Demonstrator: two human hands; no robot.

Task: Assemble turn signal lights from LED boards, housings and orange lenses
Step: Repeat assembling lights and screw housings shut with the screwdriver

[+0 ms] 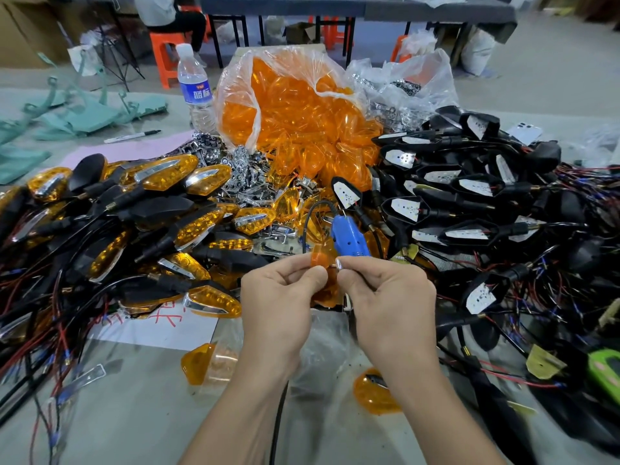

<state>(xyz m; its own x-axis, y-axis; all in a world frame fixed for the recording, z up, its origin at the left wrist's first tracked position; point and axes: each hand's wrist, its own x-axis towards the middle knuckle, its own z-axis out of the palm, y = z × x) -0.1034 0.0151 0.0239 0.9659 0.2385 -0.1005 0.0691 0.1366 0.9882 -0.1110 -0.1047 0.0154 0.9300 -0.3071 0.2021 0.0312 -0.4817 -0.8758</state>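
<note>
Your left grip point(278, 297) pinches an orange lens point(318, 257), your right grip point(385, 297) a small silver piece point(339, 263). Many finished lights point(134, 223) lie left; many open housings point(469, 189) right await lenses.

Left hand point(278, 297), below-left of blue tool point(349, 241): bare, broad back, rounded knuckles, thumbnail short and trimmed.
Right hand point(385, 303), below-right of blue tool: bare, thumbnail short, glossy, catching light.
Left forearm point(245, 414), well below blue tool: bare from wrist down, faint crease lines at wrist.
Right forearm point(443, 417), well below blue tool: bare, smooth, widening away from wrist.
Upper arms and any sleeve edges out of view.
</note>
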